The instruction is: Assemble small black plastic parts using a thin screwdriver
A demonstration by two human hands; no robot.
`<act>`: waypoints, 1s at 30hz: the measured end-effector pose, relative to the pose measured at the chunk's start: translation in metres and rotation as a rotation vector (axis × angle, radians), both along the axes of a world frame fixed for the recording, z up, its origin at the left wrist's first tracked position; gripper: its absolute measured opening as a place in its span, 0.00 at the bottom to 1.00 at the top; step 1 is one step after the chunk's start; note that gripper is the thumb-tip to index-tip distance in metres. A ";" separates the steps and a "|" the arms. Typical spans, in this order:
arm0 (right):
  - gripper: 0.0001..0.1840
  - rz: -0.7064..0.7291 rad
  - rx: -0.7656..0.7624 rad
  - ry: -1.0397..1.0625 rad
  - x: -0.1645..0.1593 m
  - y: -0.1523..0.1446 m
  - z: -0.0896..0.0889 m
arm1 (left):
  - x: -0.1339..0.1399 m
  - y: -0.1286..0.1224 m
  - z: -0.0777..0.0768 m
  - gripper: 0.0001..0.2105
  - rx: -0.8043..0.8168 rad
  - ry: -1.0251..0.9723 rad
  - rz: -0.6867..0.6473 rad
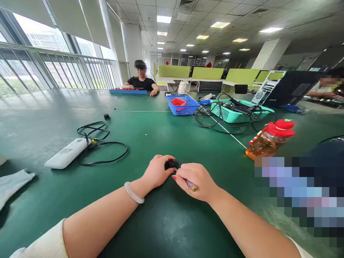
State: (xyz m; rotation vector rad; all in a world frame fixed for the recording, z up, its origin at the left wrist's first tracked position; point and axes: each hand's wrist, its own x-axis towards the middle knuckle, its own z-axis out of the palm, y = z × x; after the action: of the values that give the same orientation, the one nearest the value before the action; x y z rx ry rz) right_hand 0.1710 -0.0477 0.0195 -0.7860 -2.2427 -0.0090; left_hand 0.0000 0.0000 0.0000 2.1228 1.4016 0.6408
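Note:
On the green table in front of me, my left hand [159,170] wraps its thumb and fingers around a small black part [171,164], steadying it on the tabletop. The part's exact kind cannot be made out. My right hand [195,181] is closed around a slim screwdriver [192,185] with a purplish translucent handle and a brass-coloured end. Its tip points left toward the black part, mostly covered by my fingers, so whether it touches is unclear. Both hands almost meet at the part. A pale bangle [133,193] circles my left wrist.
To the left lie a white power bank [67,154] and its black cable [118,143]. Ahead stand a blue basket [182,110] and a teal basket [233,116] with tangled cables. A red-lidded bottle [268,141] is at right. A person [141,82] sits across the table.

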 end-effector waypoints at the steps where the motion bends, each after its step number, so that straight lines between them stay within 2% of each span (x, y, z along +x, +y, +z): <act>1: 0.20 -0.002 0.004 -0.006 0.000 0.001 0.000 | 0.000 0.001 -0.001 0.19 -0.002 -0.003 0.001; 11: 0.20 -0.031 0.047 0.055 0.005 0.002 0.001 | 0.001 0.001 -0.005 0.16 0.035 -0.020 0.003; 16: 0.21 -0.045 -0.080 0.164 0.008 0.002 -0.002 | 0.003 0.001 -0.004 0.16 0.059 0.000 -0.007; 20: 0.23 -0.147 -0.223 0.391 0.009 0.005 -0.004 | 0.003 0.001 -0.003 0.16 0.068 0.015 -0.011; 25: 0.25 -0.246 -0.319 0.606 0.011 0.011 -0.006 | 0.003 0.000 -0.002 0.20 0.066 0.037 0.007; 30: 0.23 -0.276 -0.421 0.659 0.012 0.018 -0.011 | 0.002 0.000 -0.004 0.17 0.070 0.033 -0.013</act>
State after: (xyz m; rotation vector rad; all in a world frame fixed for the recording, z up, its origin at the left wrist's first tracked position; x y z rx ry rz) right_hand 0.1826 -0.0299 0.0081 -1.1213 -1.5125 0.5282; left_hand 0.0019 -0.0001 -0.0036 2.2048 1.4010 0.6613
